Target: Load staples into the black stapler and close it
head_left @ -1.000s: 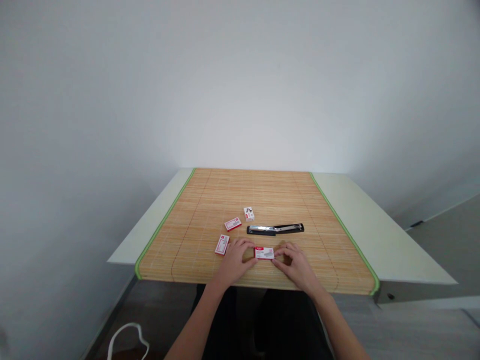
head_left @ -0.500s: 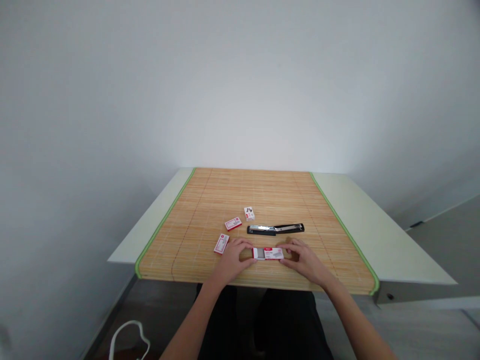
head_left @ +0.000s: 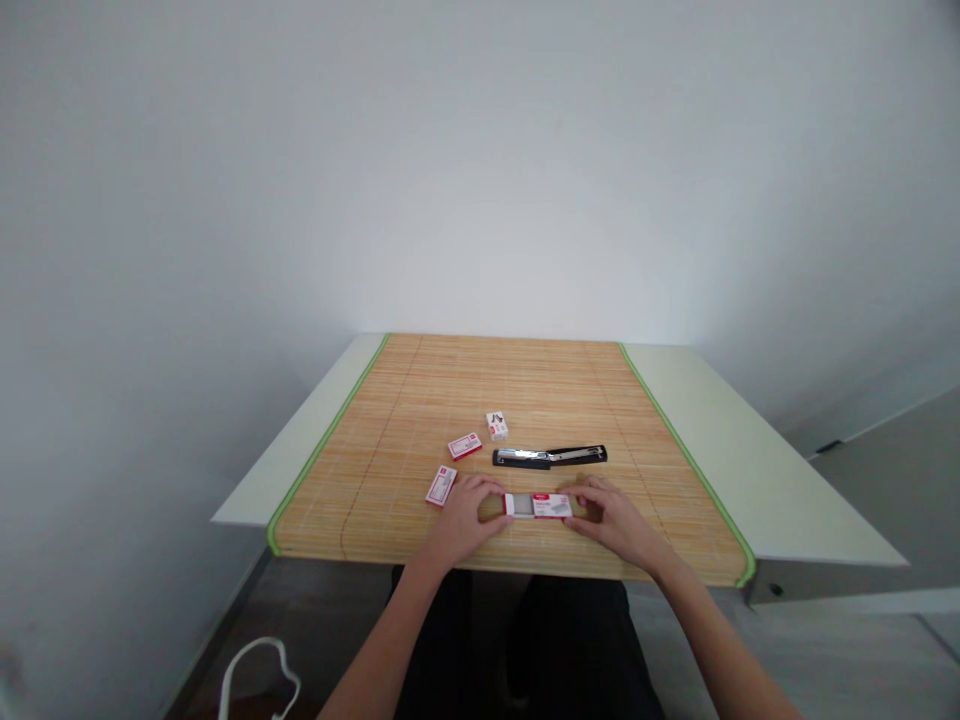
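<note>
A small white-and-red staple box (head_left: 552, 505) lies near the front of the mat, its inner tray partly out of the sleeve on the left side. Grey staples seem to show in that tray. My left hand (head_left: 469, 515) grips the tray's left end between thumb and fingers. At the sleeve's right end, my right hand (head_left: 607, 515) has a similar pinch. Behind both hands rests a black stapler (head_left: 550, 457), swung wide open with its metal channel showing. Just beyond my left hand lies a second staple box (head_left: 441, 485), closed.
Another flat red-and-white box (head_left: 465, 446) and a small white carton (head_left: 496, 426) lie left of the stapler. Under everything is a bamboo mat (head_left: 510, 375) with green edging, on a white table (head_left: 787, 500). A wall rises behind it.
The staple box's tray and sleeve have moved slightly farther apart, so more of the tray shows. Both hands keep their hold. The other items stay in place; the view shifts a little.
</note>
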Demonstrator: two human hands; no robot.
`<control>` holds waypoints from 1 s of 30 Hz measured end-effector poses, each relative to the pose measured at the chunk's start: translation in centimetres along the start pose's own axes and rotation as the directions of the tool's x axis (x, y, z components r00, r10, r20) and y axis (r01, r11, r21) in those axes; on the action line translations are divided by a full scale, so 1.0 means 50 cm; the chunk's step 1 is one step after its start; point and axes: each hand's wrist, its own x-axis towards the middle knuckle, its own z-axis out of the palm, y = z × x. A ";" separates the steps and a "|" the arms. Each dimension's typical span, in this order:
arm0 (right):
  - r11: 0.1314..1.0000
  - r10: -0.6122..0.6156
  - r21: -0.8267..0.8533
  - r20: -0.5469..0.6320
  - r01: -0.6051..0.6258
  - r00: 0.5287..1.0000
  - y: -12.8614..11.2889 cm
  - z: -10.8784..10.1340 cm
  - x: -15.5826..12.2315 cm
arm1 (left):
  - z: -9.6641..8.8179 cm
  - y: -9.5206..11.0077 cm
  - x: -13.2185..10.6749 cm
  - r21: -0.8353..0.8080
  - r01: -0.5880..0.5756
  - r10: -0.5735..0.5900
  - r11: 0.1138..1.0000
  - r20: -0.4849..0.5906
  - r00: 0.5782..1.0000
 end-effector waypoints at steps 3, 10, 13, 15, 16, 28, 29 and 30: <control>1.000 0.005 0.019 0.008 -0.005 1.000 -0.014 -0.006 0.002 | 0.003 0.006 -0.002 0.011 -0.003 0.003 1.000 -0.019 1.000; 0.999 -0.049 -0.011 -0.131 0.048 0.990 -0.095 -0.003 0.084 | 0.012 0.044 0.002 0.134 0.050 -0.035 0.990 -0.109 0.993; 0.991 -0.084 -0.114 -0.166 0.066 0.982 -0.114 0.019 0.146 | 0.016 0.054 0.006 0.206 0.074 -0.055 0.976 -0.097 0.994; 0.985 -0.083 -0.162 -0.158 0.057 0.984 -0.114 0.033 0.176 | 0.019 0.054 0.009 0.224 0.085 -0.066 0.971 -0.090 0.994; 0.983 -0.080 -0.174 -0.155 0.052 0.985 -0.113 0.039 0.186 | 0.020 0.054 0.009 0.226 0.088 -0.070 0.970 -0.089 0.994; 0.998 0.013 0.056 -0.229 0.000 0.973 -0.093 0.086 0.205 | 0.026 0.051 0.009 0.253 0.092 -0.067 0.963 -0.103 0.992; 0.998 0.012 0.063 -0.250 0.004 0.968 -0.094 0.090 0.208 | 0.025 0.051 0.009 0.257 0.090 -0.066 0.962 -0.100 0.993; 0.998 0.006 0.067 -0.273 0.012 0.962 -0.096 0.095 0.211 | 0.025 0.051 0.009 0.260 0.087 -0.064 0.962 -0.097 0.993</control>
